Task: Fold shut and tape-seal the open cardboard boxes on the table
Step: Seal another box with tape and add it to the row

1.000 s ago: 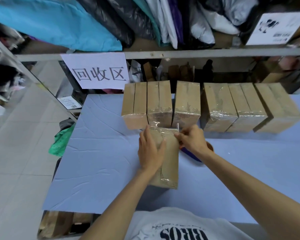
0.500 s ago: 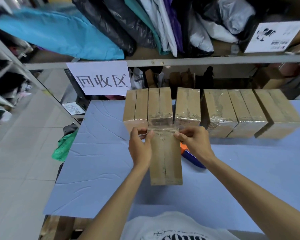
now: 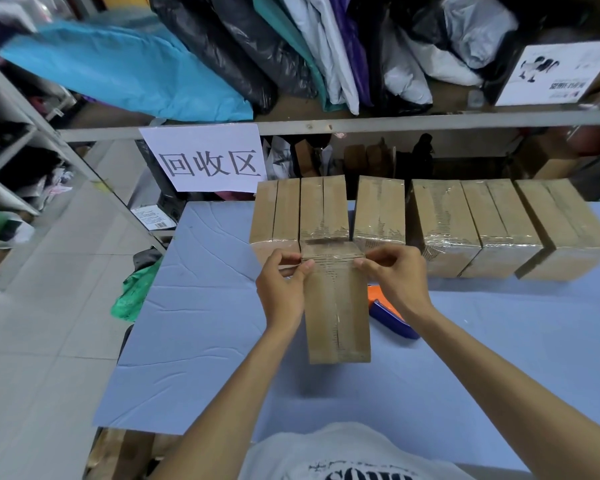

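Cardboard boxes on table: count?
7. Back row: far-left box, second box, third box, fourth box, fifth box, far-right box. Front box pinched by left hand and right hand. Others may hide behind.

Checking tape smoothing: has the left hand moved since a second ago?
Yes: the left hand moved left, off the box top to its far-left corner, in front of the row's leftmost box.

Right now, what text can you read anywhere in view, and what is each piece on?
"回收区": white paper sign hanging on the shelf rail.
"SOU", cut off by the frame edge: the person's white shirt.
White box on the shelf: print too blurred.
Barcode label below the sign: too small.
Box held by left hand and right hand: no print seen.
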Tool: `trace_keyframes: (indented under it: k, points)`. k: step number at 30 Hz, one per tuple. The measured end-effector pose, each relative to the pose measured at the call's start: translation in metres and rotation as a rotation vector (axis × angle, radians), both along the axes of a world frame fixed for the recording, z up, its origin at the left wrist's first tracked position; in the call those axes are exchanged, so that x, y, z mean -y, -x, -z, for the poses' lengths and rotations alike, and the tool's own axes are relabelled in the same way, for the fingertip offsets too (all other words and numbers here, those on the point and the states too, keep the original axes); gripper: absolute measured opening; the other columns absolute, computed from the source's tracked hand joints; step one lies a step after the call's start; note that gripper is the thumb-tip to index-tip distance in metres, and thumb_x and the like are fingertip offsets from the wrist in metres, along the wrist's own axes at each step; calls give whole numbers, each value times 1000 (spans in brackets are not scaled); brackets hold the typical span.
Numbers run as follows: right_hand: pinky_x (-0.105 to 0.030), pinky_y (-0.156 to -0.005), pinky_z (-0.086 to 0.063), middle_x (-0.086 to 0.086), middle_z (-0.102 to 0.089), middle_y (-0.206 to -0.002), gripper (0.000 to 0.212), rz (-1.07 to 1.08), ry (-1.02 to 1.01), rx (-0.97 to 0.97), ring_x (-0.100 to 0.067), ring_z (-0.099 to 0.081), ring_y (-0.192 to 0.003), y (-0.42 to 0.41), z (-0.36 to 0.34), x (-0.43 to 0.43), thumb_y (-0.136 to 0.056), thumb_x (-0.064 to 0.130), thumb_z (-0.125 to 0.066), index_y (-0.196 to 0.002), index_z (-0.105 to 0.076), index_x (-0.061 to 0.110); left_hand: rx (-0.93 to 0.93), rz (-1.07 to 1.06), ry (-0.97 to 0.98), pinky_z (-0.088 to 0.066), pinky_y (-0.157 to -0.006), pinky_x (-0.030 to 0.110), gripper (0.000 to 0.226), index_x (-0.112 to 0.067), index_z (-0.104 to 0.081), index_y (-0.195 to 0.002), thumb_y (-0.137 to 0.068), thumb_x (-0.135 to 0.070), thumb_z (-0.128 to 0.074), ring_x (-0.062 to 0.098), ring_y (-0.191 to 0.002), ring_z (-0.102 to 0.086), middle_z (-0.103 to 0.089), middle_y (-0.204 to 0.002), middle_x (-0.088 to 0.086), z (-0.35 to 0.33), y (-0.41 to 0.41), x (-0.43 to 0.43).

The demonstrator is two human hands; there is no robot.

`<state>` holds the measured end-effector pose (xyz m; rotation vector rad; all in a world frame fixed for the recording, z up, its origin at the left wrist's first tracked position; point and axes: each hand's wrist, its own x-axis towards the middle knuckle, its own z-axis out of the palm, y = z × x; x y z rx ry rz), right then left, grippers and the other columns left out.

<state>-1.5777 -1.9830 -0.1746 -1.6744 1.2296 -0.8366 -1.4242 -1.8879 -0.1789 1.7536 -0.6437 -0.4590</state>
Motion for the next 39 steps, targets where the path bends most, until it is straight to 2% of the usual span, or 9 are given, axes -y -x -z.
trace_keyframes:
  k: [3,8,15,20,25,28,30,34,39]
  points:
    - [-18,-67,-53,7,-71,-80,20,28,5,35,-3,-66,-75,1,-1,1,-76,21,-82,-92,-73,13,-4,0,9,-50,-72,13,14,-15,-67,-92,-82,-15,-76,-3,-77,-62,-70,-89,-7,1,1,3]
    - [-14,-62,-53,4,-70,-78,22,-33,5,51,-1,-65,-71,4,-2,3,-75,12,-82,-94,-72,7,21,37,-6,-45,-71,5,20,-15,-68,-100,-82,-14,-76,-9,-80,-60,-69,-96,-6,3,2,4]
    - [-22,-67,-56,6,-70,-80,23,-76,23,83,-8,-67,-75,7,1,4,-74,14,-83,-91,-68,16,102,117,-7,-42,-72,2,21,-23,-64,-102,-85,-13,-72,-7,-87,-60,-64,-104,-7,4,-1,2]
    - [-14,-66,-49,8,-70,-85,12,-118,59,54,-3,-66,-78,7,-1,3,-77,13,-80,-86,-73,14,204,255,-68,-43,-78,5,18,-32,-62,-99,-91,-16,-66,-10,-91,-57,-55,-110,-7,6,-9,1]
    - [-12,-68,-50,11,-63,-97,11,-182,159,-55,-1,-62,-86,9,-2,3,-80,24,-78,-87,-72,20,231,306,-56,-48,-77,10,14,-29,-63,-98,-91,-17,-66,-10,-94,-56,-55,-112,-7,5,-13,2]
    - [-13,-68,-50,7,-69,-89,9,-208,108,-1,-1,-66,-80,10,-6,4,-79,19,-79,-86,-74,15,257,303,-8,-49,-79,14,5,-22,-65,-95,-91,-17,-65,-5,-94,-57,-61,-102,-11,4,-14,3]
    - [-19,-71,-54,6,-72,-86,11,-218,76,12,-4,-69,-79,12,-8,6,-78,19,-79,-86,-75,13,249,304,4,-50,-79,16,3,-22,-64,-92,-92,-20,-65,-1,-91,-60,-64,-94,-16,3,-14,3]
    - [-23,-74,-57,5,-74,-84,13,-248,57,9,-6,-70,-80,16,-9,9,-79,21,-78,-89,-75,12,206,270,-18,-50,-76,13,8,-16,-64,-88,-90,-23,-67,-6,-88,-60,-64,-86,-19,1,-14,3]
    - [-23,-71,-56,5,-73,-79,7,-223,68,31,-8,-70,-76,15,-7,7,-79,17,-79,-81,-73,14,196,280,-54,-46,-68,6,11,-18,-60,-83,-90,-23,-67,-4,-85,-59,-63,-85,-17,-3,-13,5]
